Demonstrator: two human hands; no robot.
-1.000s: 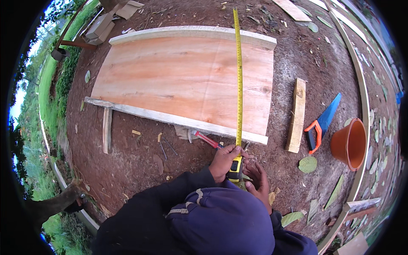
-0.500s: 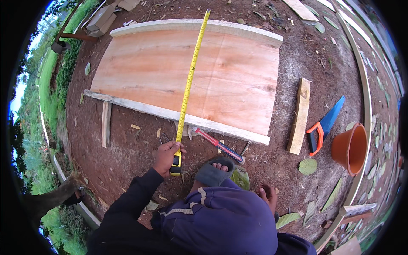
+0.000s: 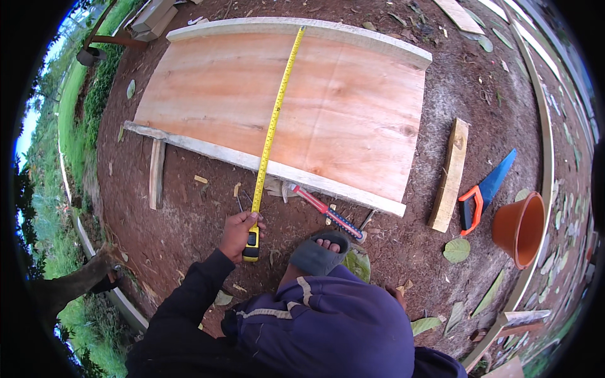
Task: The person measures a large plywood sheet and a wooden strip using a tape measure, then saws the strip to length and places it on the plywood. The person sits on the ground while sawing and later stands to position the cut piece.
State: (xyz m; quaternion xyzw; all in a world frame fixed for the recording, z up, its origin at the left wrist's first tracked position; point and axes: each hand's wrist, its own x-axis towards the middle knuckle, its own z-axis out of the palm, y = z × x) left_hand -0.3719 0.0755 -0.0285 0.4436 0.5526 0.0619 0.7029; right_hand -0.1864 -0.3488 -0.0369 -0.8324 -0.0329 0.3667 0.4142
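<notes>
My left hand [image 3: 236, 236] is closed round a yellow and black tape measure [image 3: 251, 244], its thumb near the mouth of the case. The yellow blade [image 3: 275, 116] runs out straight across a plywood panel [image 3: 353, 107]. Its far end lies at the far timber batten [image 3: 353, 33], and the blade crosses the near batten [image 3: 252, 162] too. Only a small part of my right hand [image 3: 396, 295] shows beside my bent knee; its fingers are hidden. In front of my sandalled foot lies a tool with a red and dark blue handle [image 3: 324, 211].
To the right lie a short timber block [image 3: 450, 175], a handsaw [image 3: 488, 189] with a blue blade and orange handle, and an orange bucket [image 3: 518, 230]. A wooden stake [image 3: 157, 174] touches the near batten at left. Leaves and wood chips litter the brown soil.
The blade's far end has come back from beyond the far batten onto it. My left hand with the tape case has shifted slightly left. My right hand has slipped mostly behind my knee.
</notes>
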